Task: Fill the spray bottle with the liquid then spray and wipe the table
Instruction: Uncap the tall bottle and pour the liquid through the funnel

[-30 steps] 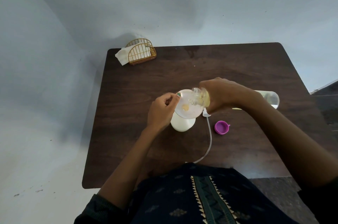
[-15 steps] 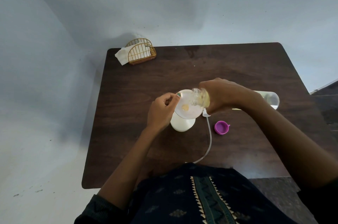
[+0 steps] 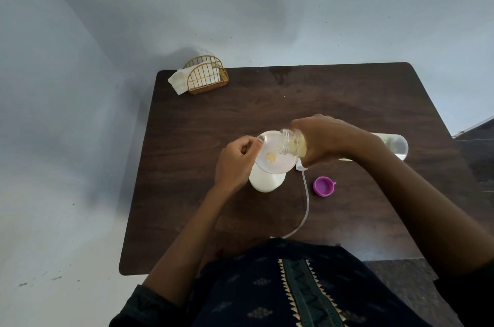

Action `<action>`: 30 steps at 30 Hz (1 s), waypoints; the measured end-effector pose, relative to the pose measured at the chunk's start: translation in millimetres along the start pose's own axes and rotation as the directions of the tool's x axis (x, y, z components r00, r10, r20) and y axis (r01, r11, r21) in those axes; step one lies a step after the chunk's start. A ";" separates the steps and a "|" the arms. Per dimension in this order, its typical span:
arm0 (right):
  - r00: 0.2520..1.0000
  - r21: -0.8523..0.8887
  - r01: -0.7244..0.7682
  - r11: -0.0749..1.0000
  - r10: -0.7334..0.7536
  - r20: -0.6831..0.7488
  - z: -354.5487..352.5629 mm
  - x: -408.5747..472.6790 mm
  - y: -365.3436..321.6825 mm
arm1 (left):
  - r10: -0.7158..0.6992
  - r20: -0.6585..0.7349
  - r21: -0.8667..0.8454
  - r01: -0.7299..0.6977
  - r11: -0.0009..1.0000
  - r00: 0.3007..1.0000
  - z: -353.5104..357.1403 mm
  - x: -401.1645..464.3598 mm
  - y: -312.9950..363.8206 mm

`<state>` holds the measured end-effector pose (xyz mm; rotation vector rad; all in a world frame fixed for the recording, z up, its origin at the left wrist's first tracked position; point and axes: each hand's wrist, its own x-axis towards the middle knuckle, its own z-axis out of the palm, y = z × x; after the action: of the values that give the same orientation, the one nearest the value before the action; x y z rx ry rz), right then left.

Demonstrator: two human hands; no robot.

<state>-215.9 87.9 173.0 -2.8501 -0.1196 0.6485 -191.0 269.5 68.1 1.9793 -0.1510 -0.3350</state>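
A white spray bottle [image 3: 267, 179] stands in the middle of the dark wooden table [image 3: 187, 139] with a clear funnel [image 3: 278, 163] in its mouth. My left hand [image 3: 235, 163] pinches the funnel's left rim. My right hand [image 3: 328, 139] grips a clear bottle of yellow liquid [image 3: 292, 143], tipped on its side with its open neck over the funnel. A little yellow liquid sits at the funnel's centre. The bottle's far end [image 3: 395, 145] sticks out behind my right wrist.
The spray head's dip tube [image 3: 304, 209] lies on the table, curving toward me. A purple cap [image 3: 324, 186] lies right of it. A gold wire napkin holder [image 3: 207, 78] with white napkins stands at the far left corner.
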 end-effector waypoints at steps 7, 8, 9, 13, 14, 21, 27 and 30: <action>1.000 0.004 0.000 1.000 0.000 0.001 1.1 -0.1 1.4 | -0.008 0.006 -0.012 0.008 1.000 1.000 0.1 -0.9 0.3; 1.000 0.001 0.000 1.000 0.000 0.000 1.2 0.3 1.5 | -0.011 0.008 -0.013 0.011 1.000 1.000 -0.1 -1.2 0.3; 1.000 0.000 0.000 1.000 0.000 0.000 1.5 0.9 1.8 | -0.013 0.010 -0.012 0.014 1.000 1.000 -0.2 -1.4 0.5; 1.000 0.005 0.001 1.000 -0.001 0.004 2.7 2.0 2.4 | -0.016 0.010 -0.008 0.016 1.000 1.000 0.2 -0.6 -0.8; 1.000 0.006 0.001 1.000 -0.001 0.007 2.6 1.9 2.4 | -0.013 0.008 -0.004 0.013 1.000 1.000 0.4 -0.2 -1.1; 1.000 -0.008 0.003 1.000 -0.003 -0.001 1.9 0.8 1.7 | -0.004 0.006 0.006 0.004 1.000 1.000 0.4 0.2 -1.5; 1.000 0.000 0.004 1.000 -0.004 -0.002 1.4 -0.5 -0.2 | -0.003 0.001 0.001 0.003 1.000 1.000 1.1 0.4 -2.1; 1.000 0.015 0.009 1.000 -0.009 0.001 0.8 -0.2 -0.8 | -0.009 0.008 -0.004 0.009 1.000 1.000 1.1 0.4 -3.3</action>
<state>-216.4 88.8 172.6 -2.8330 -0.1277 0.6465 -191.0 269.8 64.7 1.9751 -0.1469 -0.3487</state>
